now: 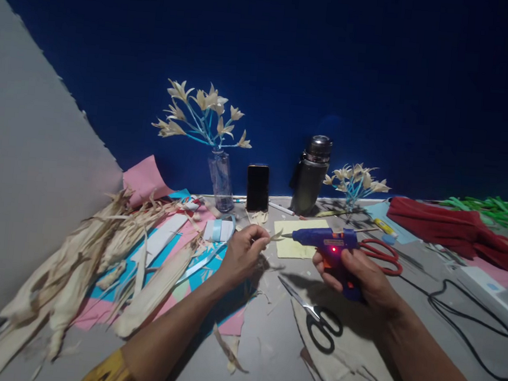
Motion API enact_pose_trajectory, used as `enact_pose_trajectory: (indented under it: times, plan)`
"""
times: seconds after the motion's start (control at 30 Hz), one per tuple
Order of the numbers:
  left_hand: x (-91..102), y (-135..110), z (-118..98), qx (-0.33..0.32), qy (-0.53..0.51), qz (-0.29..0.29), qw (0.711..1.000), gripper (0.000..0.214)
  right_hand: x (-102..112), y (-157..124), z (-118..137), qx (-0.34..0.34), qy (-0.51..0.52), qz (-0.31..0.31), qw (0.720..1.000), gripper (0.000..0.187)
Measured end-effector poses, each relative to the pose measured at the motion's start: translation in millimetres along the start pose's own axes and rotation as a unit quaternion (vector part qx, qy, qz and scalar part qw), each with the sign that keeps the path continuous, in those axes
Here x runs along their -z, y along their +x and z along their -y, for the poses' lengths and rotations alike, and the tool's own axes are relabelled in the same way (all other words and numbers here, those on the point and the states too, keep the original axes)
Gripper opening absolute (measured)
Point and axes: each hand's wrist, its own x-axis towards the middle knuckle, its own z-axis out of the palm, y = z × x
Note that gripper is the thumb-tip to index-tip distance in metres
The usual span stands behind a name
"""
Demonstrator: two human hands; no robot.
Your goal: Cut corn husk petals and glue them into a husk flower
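Blue and orange, a glue gun [325, 238] sits in the right hand [368, 277], whose fingers wrap round its grip; a red light glows on its side and its nozzle points toward the left hand [245, 252]. That hand pinches a small pale piece of husk [277, 235] between thumb and fingertips, right at the nozzle; whether the two touch, I cannot tell.

Beneath the nozzle lies a yellow sheet [291, 252] on the grey worktop [266, 357]. Nearer, below the glue gun, black-handled scissors [314, 312] rest partly on an off-white cloth [350, 356], blades angled up toward the left. Just beyond the right hand are red-handled scissors [401, 265], and a black cord [423, 292] loops off to the right.

Left of the left hand, a roll of pale blue ribbon [217, 230] lies near pink and blue sheets, which are strewn with dried husks [67, 287].

Farther back, husk flowers [211, 101] on blue stems stand in a clear vase [220, 178]. A phone [258, 188] stands upright beside it, then a dark flask [309, 180], then a smaller bunch of flowers [359, 179]. Dark red fabric [437, 227] and green strips [492, 208] lie at far right, before a deep blue wall [266, 49].
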Motion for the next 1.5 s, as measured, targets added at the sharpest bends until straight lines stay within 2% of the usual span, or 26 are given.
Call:
enact_pose_trajectory:
  times: [0.53, 1.07, 1.3, 1.5]
  plan:
    - [-2.2, -4.4, 0.7, 0.0, -0.032, 0.035, 0.999, 0.013, -1.0, 1.1, -3.0, -0.044, -0.018, 0.021, 0.999, 0.059]
    - [-7.8, -4.2, 4.2, 0.083, -0.178, 0.042, 0.98, 0.015, 2.3, -0.6, -9.7, -0.058, 0.003, 0.04, 0.998, 0.051]
    - [-7.7, -4.6, 5.1, 0.089, -0.179, 0.043, 0.979, 0.017, 1.6, 0.8, -6.8, -0.047, -0.043, 0.057, 0.996, 0.054]
    - [-7.7, -4.2, 5.9, 0.09, -0.183, 0.039, 0.978, 0.018, 2.0, -0.4, -6.1, -0.06, -0.069, 0.045, 0.995, 0.057]
